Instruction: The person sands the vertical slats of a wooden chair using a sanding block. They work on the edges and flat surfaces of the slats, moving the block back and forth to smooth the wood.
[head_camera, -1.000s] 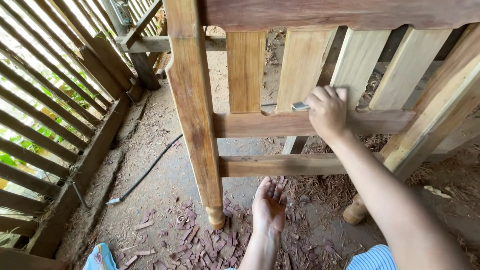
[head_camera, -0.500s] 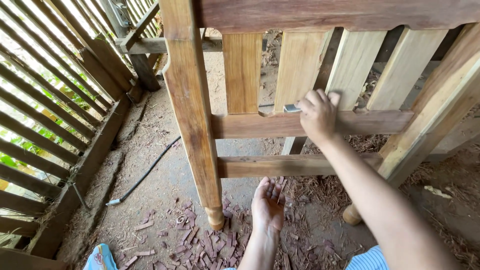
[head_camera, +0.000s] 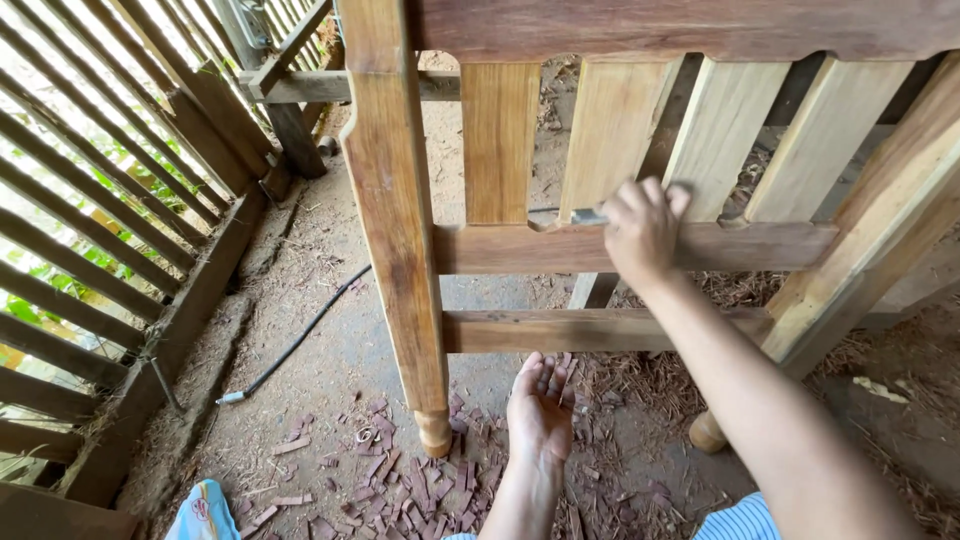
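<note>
Fingers (head_camera: 655, 195) of right hand (head_camera: 640, 232) clenched around a small metal scraper blade (head_camera: 588, 216), edge pressed on top face of upper cross rail (head_camera: 520, 248) of wooden furniture frame (head_camera: 395, 220). Blade now further left along rail than a second ago, nearer the notch below the darker slat (head_camera: 497, 140): stroke advancing toward the corner post, so scraping of this rail section judged partly covered, with the stretch next to the post outstanding.

Left hand (head_camera: 540, 410) below lower rail (head_camera: 600, 328), palm up, fingers released and spread, grasping nothing; position almost unchanged, just right of the post foot (head_camera: 433, 435).

Reddish wood chips (head_camera: 400, 490) scattered on dirt floor (head_camera: 330, 360) around post foot. Black cable (head_camera: 300, 340) lying left of post, running toward slatted wall (head_camera: 90, 220).
</note>
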